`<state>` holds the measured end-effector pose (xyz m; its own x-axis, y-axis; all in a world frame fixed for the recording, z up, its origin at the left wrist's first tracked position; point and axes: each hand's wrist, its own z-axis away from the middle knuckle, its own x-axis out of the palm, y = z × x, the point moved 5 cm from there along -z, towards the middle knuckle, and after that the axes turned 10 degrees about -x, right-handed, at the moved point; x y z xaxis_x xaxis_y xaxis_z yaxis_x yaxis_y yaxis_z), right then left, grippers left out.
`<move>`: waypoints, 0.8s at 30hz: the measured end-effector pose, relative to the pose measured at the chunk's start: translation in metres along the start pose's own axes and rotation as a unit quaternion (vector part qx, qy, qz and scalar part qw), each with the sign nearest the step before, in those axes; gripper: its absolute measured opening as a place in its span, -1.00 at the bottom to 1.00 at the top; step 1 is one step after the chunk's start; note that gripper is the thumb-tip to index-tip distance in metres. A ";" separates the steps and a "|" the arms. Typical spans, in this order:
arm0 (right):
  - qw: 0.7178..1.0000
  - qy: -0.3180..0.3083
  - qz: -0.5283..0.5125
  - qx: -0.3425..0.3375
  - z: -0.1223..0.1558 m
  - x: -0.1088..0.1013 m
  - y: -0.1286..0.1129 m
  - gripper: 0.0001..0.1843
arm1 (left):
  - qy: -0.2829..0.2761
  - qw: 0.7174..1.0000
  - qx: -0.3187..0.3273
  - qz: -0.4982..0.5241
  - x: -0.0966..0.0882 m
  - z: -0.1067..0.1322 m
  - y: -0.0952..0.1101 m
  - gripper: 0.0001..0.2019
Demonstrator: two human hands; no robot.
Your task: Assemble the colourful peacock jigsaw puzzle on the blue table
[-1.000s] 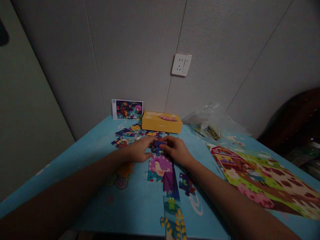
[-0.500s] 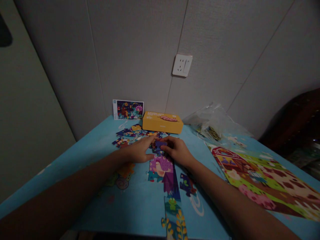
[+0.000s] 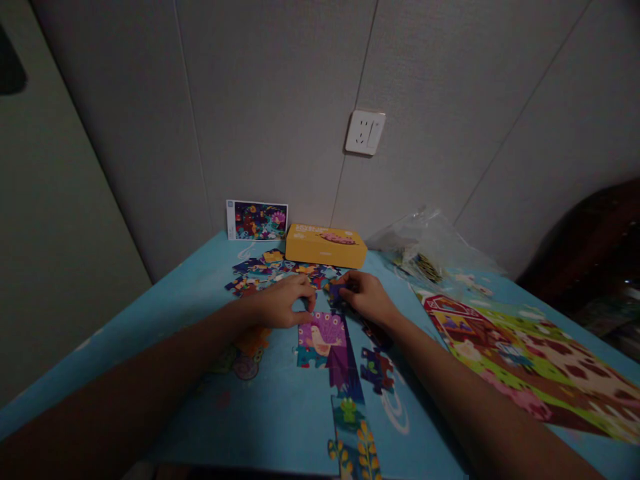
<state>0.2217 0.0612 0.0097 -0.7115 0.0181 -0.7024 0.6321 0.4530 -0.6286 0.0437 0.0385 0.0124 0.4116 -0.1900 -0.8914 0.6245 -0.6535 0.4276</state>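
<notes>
On the blue table (image 3: 150, 313) lies a partly joined strip of puzzle (image 3: 327, 343) with a purple bird picture, running toward me. My left hand (image 3: 280, 303) rests at the strip's upper left corner, fingers curled and pressed to the table. My right hand (image 3: 365, 297) is just right of the strip's top, pinching a dark blue puzzle piece (image 3: 334, 290) between thumb and fingers. Beyond both hands a pile of loose pieces (image 3: 265, 270) is spread out. One loose dark piece (image 3: 377, 370) lies right of the strip.
A yellow box (image 3: 325, 245) and a picture card (image 3: 257, 220) stand against the wall at the back. A clear plastic bag (image 3: 425, 247) lies at the back right. A finished farm puzzle (image 3: 525, 360) covers the table's right side. A wall socket (image 3: 365, 132) is above.
My right hand has moved a little right and away from the strip with the dark blue piece in its fingers. My left hand's fingers have curled in.
</notes>
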 end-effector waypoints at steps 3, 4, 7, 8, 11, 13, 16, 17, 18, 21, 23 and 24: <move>1.000 -0.007 -0.027 0.002 0.000 0.002 0.001 -0.87 | -0.001 1.000 -0.001 -0.001 0.000 0.000 0.000 -0.84; 0.999 -0.009 -0.036 0.003 -0.001 0.003 0.002 -0.88 | -0.002 1.000 -0.002 -0.001 0.000 0.000 -0.001 -0.84; 0.998 -0.017 -0.058 0.008 -0.001 0.005 0.006 -0.88 | -0.005 1.000 -0.007 -0.002 -0.001 0.001 -0.001 -0.84; 0.998 -0.018 -0.066 0.008 -0.001 0.006 0.006 -0.88 | -0.005 1.000 -0.007 -0.002 -0.001 0.001 -0.001 -0.84; 0.996 -0.009 -0.084 0.005 0.000 0.007 0.004 -0.88 | -0.005 1.000 -0.006 0.000 -0.001 0.001 0.001 -0.85; 0.996 0.001 -0.090 0.001 0.001 0.007 0.001 -0.86 | -0.002 1.000 -0.004 0.000 0.000 0.001 0.003 -0.86; 0.998 0.011 -0.059 -0.002 0.001 0.005 -0.002 -0.84 | 0.043 0.999 -0.014 -0.009 -0.004 -0.002 -0.002 -0.89; 0.999 0.019 -0.039 -0.002 0.001 0.003 -0.001 -0.84 | 0.081 0.996 -0.032 -0.016 -0.008 -0.004 -0.007 -0.89; 0.999 0.035 -0.022 -0.001 0.000 0.000 0.001 -0.84 | 0.131 0.989 -0.062 -0.027 -0.015 -0.005 -0.015 -0.86; 0.992 0.123 -0.003 0.022 -0.003 -0.016 0.016 -0.82 | 0.271 0.936 -0.208 -0.084 -0.038 0.000 -0.047 -0.80; 0.984 0.169 0.017 0.051 -0.004 -0.026 0.030 -0.79 | 0.289 0.896 -0.313 -0.122 -0.047 0.007 -0.068 -0.74; 0.982 0.171 0.039 0.072 -0.004 -0.029 0.037 -0.77 | 0.279 0.881 -0.358 -0.134 -0.049 0.010 -0.077 -0.70</move>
<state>0.2641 0.0810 0.0080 -0.7052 0.3569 -0.6126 0.7080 0.3087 -0.6352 -0.0311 0.0910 0.0218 0.3240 0.4215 -0.8470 0.9250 0.0469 0.3772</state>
